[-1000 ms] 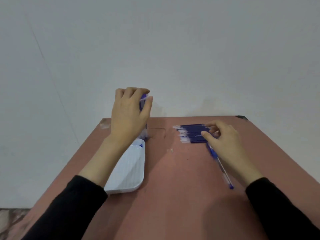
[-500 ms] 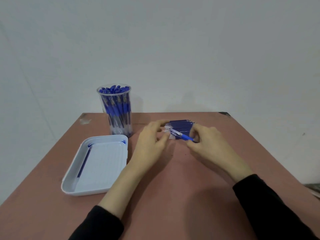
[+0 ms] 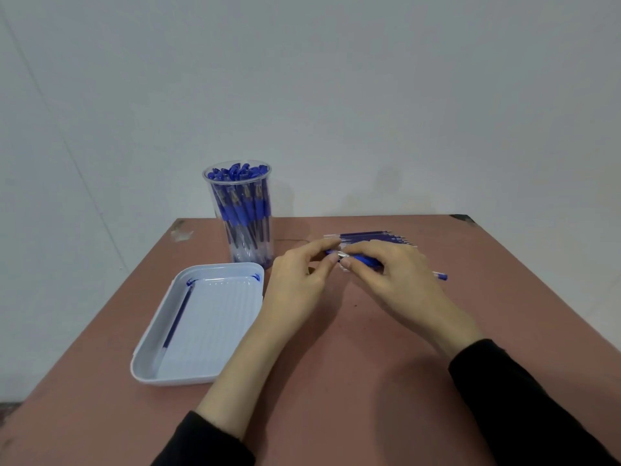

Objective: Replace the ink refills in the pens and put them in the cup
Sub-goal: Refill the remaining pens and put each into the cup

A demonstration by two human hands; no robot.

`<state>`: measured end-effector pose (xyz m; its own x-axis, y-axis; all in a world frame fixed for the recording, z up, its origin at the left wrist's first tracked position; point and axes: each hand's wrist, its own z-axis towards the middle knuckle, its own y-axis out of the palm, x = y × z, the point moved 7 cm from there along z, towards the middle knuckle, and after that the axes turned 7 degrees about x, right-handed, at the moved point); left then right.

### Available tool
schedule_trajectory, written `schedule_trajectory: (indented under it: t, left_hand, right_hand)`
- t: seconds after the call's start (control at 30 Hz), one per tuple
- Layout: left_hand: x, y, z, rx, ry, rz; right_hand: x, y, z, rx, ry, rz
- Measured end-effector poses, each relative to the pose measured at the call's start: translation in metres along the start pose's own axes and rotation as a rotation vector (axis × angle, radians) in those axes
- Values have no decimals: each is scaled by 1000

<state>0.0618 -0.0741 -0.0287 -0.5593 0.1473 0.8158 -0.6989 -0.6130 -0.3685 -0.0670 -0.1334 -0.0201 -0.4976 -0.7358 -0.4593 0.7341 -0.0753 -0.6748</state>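
Your left hand [image 3: 299, 284] pinches the tip of the slim blue plastic pen [image 3: 364, 260], your right hand [image 3: 400, 280] wraps its barrel, at 12 o'clock beside the dark blue refills [image 3: 373, 237]. It seems light, stiff, slick: grip near the joint.

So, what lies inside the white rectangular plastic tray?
One thin dark blue ink refill lies along the left wall of the white plastic tray. Blue smears mark its far corners. Its near wall hides some floor.

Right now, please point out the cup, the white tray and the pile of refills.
cup [image 3: 265, 203]: head view, its clear right wall.
white tray [image 3: 174, 380]: head view, its near rim.
pile of refills [image 3: 366, 236]: head view, the dark far refills.
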Motion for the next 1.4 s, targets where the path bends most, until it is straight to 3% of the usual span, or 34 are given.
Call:
schedule_trajectory:
  t: [0.47,0.63,0.87,1.0,1.07,1.2,1.4]
  left_hand:
    - [-1,-1,1,-5,11,-3]
    - [-5,-6,2,33,-46,2]
    - [-11,18,-13,-354,-63,287]
    - [-11,20,-17,-432,-76,312]
    - [-9,17,-14,-382,-85,293]
    - [-4,4,-4,-126,-190,-168]
    - [6,16,-12,-216,-385,-829]
  right_hand:
    - [3,-9,-3,-17,79,-57]
    - [21,-7,-2,-83,162,-201]
    - [27,-12,-1,53,247,59]
    - [17,-13,-2,94,175,136]
    - [16,-10,-4,88,217,236]
    - [11,0,-6,-59,409,610]
    - [-8,19,-18,-343,641,1068]
